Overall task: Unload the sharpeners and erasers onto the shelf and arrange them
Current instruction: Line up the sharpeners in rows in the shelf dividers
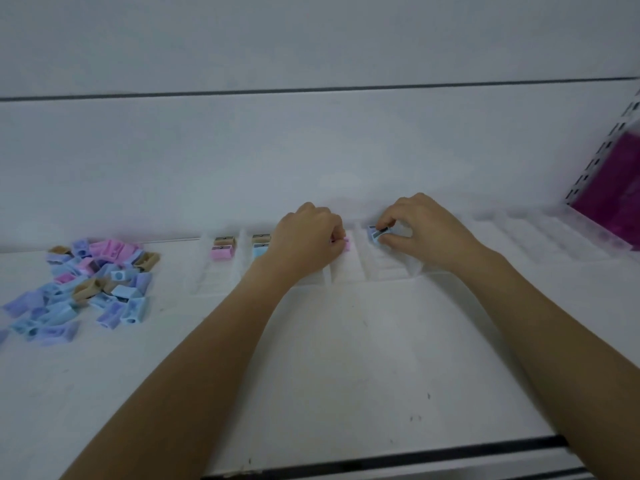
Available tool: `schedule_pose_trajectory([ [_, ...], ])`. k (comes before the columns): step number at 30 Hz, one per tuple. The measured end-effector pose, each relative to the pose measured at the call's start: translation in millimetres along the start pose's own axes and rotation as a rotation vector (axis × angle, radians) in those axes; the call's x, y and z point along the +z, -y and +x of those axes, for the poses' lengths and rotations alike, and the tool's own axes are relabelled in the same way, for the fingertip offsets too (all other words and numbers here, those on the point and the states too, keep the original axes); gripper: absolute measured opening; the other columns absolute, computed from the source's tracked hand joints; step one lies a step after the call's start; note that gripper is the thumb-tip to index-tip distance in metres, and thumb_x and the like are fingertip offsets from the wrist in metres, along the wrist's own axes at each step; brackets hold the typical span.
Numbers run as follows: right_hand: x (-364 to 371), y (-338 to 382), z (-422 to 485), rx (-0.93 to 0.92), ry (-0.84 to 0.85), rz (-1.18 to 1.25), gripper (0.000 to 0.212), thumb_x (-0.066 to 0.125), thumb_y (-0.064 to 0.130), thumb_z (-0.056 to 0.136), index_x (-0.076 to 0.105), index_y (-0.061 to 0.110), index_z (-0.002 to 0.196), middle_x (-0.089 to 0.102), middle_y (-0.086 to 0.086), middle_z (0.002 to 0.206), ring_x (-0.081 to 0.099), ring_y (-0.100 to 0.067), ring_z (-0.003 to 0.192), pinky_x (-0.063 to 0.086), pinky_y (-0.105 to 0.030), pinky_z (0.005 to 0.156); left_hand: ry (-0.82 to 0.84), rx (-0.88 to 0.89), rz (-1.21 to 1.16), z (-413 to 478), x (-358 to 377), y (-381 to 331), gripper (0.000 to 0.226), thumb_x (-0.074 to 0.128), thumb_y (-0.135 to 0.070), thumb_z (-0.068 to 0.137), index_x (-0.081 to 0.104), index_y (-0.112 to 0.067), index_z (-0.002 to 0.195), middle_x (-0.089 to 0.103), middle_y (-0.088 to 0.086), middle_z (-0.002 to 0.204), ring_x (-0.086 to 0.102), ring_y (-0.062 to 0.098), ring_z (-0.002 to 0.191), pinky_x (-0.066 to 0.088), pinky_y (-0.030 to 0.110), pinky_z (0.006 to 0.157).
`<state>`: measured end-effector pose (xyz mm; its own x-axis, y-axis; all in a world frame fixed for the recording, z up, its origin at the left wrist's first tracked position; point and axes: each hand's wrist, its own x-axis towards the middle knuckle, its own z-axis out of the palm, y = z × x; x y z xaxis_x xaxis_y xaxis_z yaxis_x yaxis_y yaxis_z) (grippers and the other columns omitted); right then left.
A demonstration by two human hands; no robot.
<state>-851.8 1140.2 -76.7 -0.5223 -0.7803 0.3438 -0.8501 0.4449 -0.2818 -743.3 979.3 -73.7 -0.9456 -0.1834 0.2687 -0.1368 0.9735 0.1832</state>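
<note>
A loose pile of small pastel sharpeners (90,285) in blue, purple, pink and tan lies on the white shelf (311,358) at the left. Clear divider lanes (388,265) run along the shelf's back. Two lanes hold sharpeners: a tan and pink pair (222,247) and a tan and blue pair (260,244). My left hand (304,237) pinches a pink sharpeners piece (346,242) at a lane's back end. My right hand (426,230) pinches a blue sharpener (377,233) over the adjacent lane to the right.
A magenta box (609,188) stands at the far right behind a perforated white upright (602,147). The shelf's back wall (311,150) rises just behind the lanes. A dark front edge strip (415,459) borders the shelf near me.
</note>
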Motion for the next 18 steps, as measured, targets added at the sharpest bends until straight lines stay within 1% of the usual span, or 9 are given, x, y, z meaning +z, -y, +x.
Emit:
schedule_pose_trajectory([
  [3, 2.4, -2.1, 1.3, 0.024, 0.024, -0.060, 0.011, 0.061, 0.023, 0.085, 0.067, 0.016, 0.091, 0.063, 0.001, 0.093, 0.041, -0.014, 0.089, 0.035, -0.030, 0.080, -0.006, -0.001, -0.010, -3.4, 0.4, 0.9, 0.020, 0.048, -0.026, 0.092, 0.064, -0.017, 0.101, 0.060, -0.001, 0.109, 0.045, 0.018, 0.108, 0.033, 0.026, 0.079],
  [6, 2.7, -2.6, 1.6, 0.037, 0.031, -0.084, 0.011, 0.060, 0.020, 0.085, 0.068, 0.015, 0.092, 0.062, 0.000, 0.094, 0.044, -0.018, 0.093, 0.034, -0.029, 0.080, -0.006, 0.002, -0.019, -5.7, 0.5, 1.1, 0.021, 0.046, -0.026, 0.093, 0.063, -0.016, 0.102, 0.060, 0.000, 0.109, 0.045, 0.018, 0.107, 0.033, 0.026, 0.079],
  [9, 3.3, -2.3, 1.4, 0.044, 0.033, -0.084, 0.012, 0.059, 0.019, 0.086, 0.068, 0.013, 0.092, 0.063, 0.001, 0.094, 0.037, -0.011, 0.090, 0.030, -0.025, 0.076, -0.005, 0.003, -0.024, -6.6, 0.3, 1.0, 0.022, 0.045, -0.025, 0.094, 0.063, -0.016, 0.103, 0.060, 0.000, 0.109, 0.046, 0.018, 0.107, 0.034, 0.026, 0.079],
  [11, 4.2, -2.6, 1.4, 0.047, 0.033, -0.078, 0.011, 0.060, 0.019, 0.086, 0.068, 0.013, 0.090, 0.064, 0.001, 0.094, 0.036, -0.010, 0.089, 0.028, -0.023, 0.074, -0.003, 0.005, -0.023, -6.7, 0.4, 1.0, 0.023, 0.045, -0.025, 0.094, 0.063, -0.015, 0.104, 0.060, 0.000, 0.109, 0.046, 0.018, 0.106, 0.034, 0.026, 0.080],
  [15, 5.2, -1.4, 0.9, 0.053, 0.029, -0.041, 0.008, 0.061, 0.018, 0.085, 0.067, 0.015, 0.088, 0.065, 0.001, 0.094, 0.037, -0.010, 0.088, 0.032, -0.025, 0.076, -0.006, 0.005, -0.017, -6.8, 0.6, 0.9, 0.023, 0.045, -0.024, 0.094, 0.063, -0.015, 0.103, 0.061, 0.000, 0.108, 0.046, 0.018, 0.105, 0.034, 0.026, 0.079],
  [18, 4.9, -1.1, 0.9, 0.056, 0.025, -0.046, 0.010, 0.061, 0.017, 0.085, 0.067, 0.015, 0.091, 0.063, 0.001, 0.096, 0.039, -0.012, 0.089, 0.034, -0.027, 0.078, -0.027, 0.005, -0.010, -7.0, 1.4, 1.1, 0.022, 0.045, -0.024, 0.093, 0.063, -0.016, 0.104, 0.060, -0.001, 0.110, 0.046, 0.018, 0.106, 0.033, 0.025, 0.079],
])
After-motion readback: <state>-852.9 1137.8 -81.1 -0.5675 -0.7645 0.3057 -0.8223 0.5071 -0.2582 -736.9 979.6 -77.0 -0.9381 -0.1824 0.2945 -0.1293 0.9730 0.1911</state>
